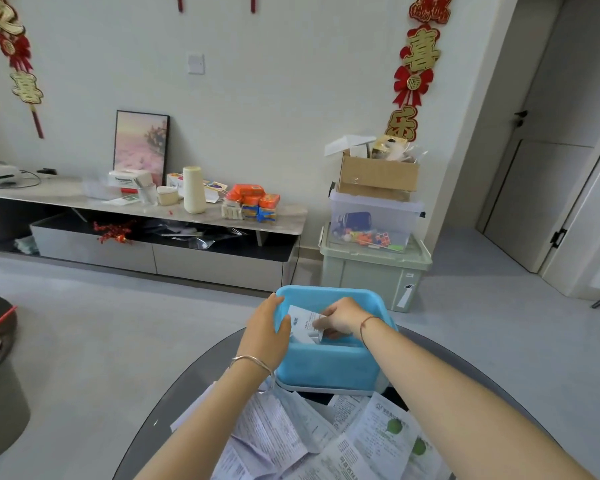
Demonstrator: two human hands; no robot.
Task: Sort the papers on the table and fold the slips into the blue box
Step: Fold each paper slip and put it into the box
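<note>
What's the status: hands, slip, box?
Left hand holds the blue box by its left rim. Right hand pinches a white slip inside the box. Loose papers piled in front; box opening unobstructed.

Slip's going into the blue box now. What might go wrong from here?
1. The slip in the right hand looks only loosely folded and sticks up inside the blue box; it may spring open or catch.
2. The blue box sits near the table's far edge, so the left hand holding it could nudge it off.
3. Both forearms hang over loose papers and may sweep them.
</note>
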